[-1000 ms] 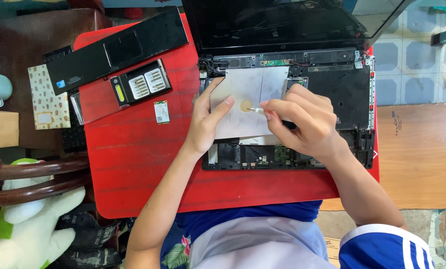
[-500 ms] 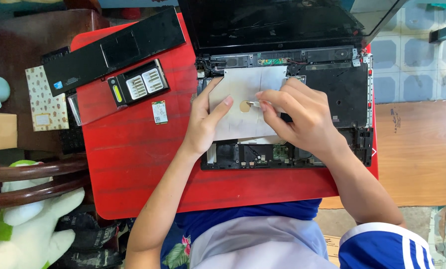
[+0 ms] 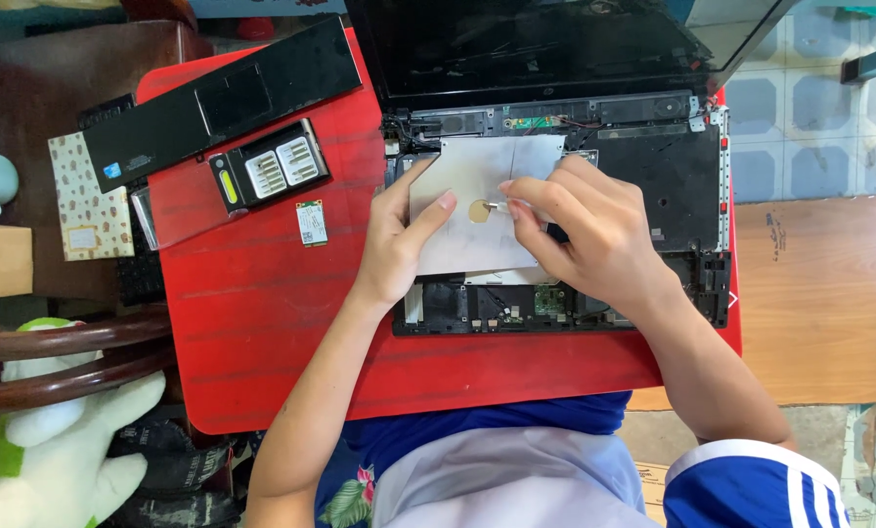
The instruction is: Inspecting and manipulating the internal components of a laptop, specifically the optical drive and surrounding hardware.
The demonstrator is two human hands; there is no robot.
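Red table (image 3: 262, 323), opened laptop chassis (image 3: 682, 186) at two o'clock, black palm-rest panel (image 3: 223, 103) at ten, screwdriver-bit case (image 3: 267, 176) beneath it, small circuit card (image 3: 311, 223) beside centre.

The table top (image 3: 262, 323) is glossy red plastic, smooth and shining. The plate (image 3: 477, 186) over the open laptop (image 3: 682, 186) looks like matt grey sheet metal; the laptop's frame is dull black plastic. The panel (image 3: 223, 103) at the far left is satin black plastic. The toy (image 3: 47, 469) at the near left is soft plush cloth, and the board (image 3: 814, 293) on the right is matt wood
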